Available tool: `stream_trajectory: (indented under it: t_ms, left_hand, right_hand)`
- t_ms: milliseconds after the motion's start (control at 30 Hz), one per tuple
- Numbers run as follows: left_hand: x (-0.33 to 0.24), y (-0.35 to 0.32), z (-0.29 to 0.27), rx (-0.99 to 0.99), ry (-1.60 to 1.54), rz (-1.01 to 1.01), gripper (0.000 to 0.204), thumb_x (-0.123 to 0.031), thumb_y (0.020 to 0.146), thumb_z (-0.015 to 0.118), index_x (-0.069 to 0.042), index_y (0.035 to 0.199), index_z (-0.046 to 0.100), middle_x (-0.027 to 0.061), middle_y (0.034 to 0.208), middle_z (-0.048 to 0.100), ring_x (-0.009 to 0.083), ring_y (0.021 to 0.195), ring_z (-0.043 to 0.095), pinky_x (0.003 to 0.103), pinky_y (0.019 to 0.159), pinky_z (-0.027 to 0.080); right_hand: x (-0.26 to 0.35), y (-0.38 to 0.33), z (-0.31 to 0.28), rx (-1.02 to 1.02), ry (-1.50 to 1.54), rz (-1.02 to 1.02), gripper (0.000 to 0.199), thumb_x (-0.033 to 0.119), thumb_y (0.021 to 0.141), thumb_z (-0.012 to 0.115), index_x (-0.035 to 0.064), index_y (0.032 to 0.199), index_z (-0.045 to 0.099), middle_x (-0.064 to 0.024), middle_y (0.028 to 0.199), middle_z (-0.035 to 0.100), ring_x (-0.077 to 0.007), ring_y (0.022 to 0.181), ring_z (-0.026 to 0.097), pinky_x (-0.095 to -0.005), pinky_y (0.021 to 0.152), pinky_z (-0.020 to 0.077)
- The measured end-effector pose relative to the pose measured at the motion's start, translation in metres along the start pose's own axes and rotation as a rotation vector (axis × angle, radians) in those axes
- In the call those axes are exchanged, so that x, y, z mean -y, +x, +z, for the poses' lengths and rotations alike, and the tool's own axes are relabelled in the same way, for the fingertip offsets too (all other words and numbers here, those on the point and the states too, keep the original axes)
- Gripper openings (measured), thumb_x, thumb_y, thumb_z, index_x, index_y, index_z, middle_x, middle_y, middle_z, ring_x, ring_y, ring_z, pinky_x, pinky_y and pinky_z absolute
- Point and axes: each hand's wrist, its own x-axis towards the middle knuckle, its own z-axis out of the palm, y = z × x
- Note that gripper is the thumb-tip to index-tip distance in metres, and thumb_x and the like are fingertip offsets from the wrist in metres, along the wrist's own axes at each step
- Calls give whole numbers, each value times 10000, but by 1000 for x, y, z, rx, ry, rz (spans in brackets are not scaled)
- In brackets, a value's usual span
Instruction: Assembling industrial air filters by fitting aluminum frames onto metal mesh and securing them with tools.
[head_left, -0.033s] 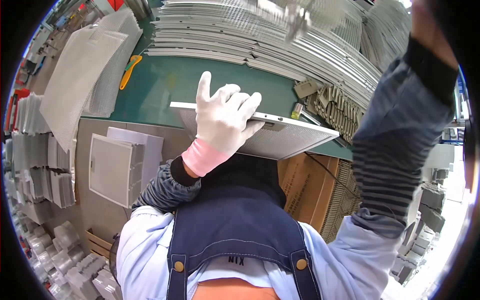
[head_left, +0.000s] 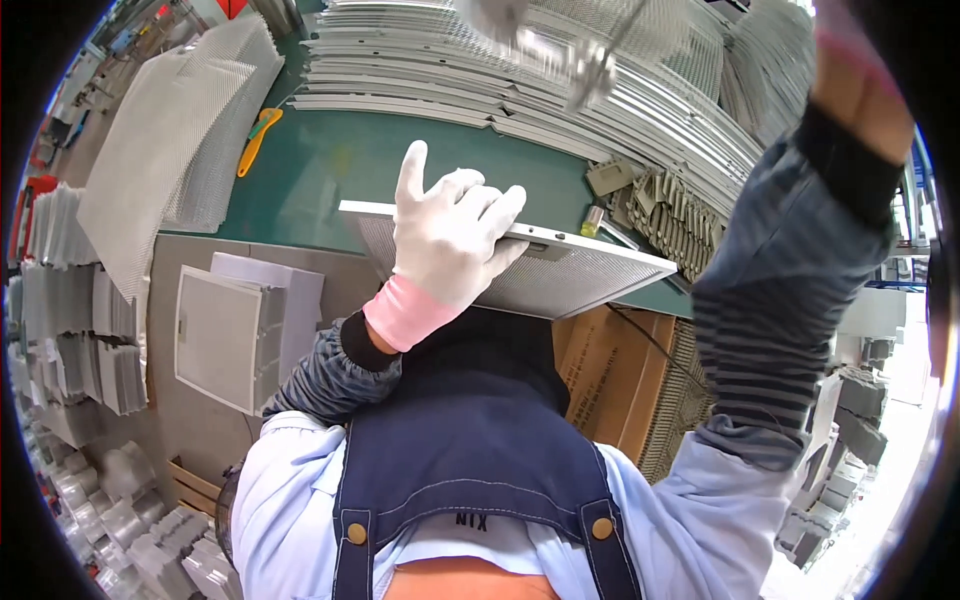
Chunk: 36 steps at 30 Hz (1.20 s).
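I've got the left hand (head_left: 445, 235) closed over the upper edge of a framed mesh panel (head_left: 590, 272), outermost finger sticking out straight. Panel's tilted, at the near edge of the green bench (head_left: 320, 160), just in front of the apron (head_left: 470, 420). Right arm's raised; I only get its pink cuff (head_left: 850, 50) at top right, can't tell finger state. Tan metal pieces (head_left: 680, 220) sit right of the panel, yellow-handled tool (head_left: 258, 145) left.
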Motion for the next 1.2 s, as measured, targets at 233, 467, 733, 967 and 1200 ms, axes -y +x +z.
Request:
stream_trajectory:
  t_ms: [233, 467, 733, 967, 1200]
  left_hand:
    - [6, -5, 9, -42, -142, 1, 318, -257, 586, 812, -201, 875, 693, -26, 852, 660, 162, 895, 620, 562, 1098, 233]
    - [0, -8, 12, -70, -95, -9, 216, -241, 604, 800, -231, 802, 713, -22, 912, 676, 161, 934, 621, 538, 1105, 226]
    - [1, -11, 16, -40, -136, -63, 184, -310, 648, 772, -238, 813, 737, -34, 944, 677, 161, 1005, 607, 508, 1095, 247]
    - [6, -13, 23, -130, -83, -15, 296, -345, 610, 792, -206, 865, 735, -20, 923, 666, 184, 965, 605, 496, 1032, 313]
    - [11, -18, 24, -151, -98, 4, 407, -395, 594, 808, -255, 969, 733, -20, 1031, 646, 223, 1033, 558, 465, 946, 361]
  right_hand:
    - [36, 40, 42, -87, 148, -134, 235, 181, 914, 557, -3, 1036, 639, -148, 1009, 666, -242, 855, 635, -317, 779, 501]
    - [75, 64, 97, -179, 348, -238, 216, 163, 927, 546, -11, 1001, 649, -142, 966, 681, -226, 799, 656, -299, 739, 523]
    - [134, 78, 154, -295, 562, -331, 209, 144, 942, 533, -21, 962, 660, -135, 916, 699, -208, 735, 681, -278, 693, 547]
    - [173, 82, 182, -233, 777, -467, 223, 176, 988, 473, 18, 1007, 629, -69, 944, 682, -164, 836, 667, -264, 729, 549]
    - [230, 58, 194, -130, 986, -150, 312, 224, 951, 523, -18, 1126, 609, -65, 1043, 657, -163, 919, 646, -277, 827, 505]
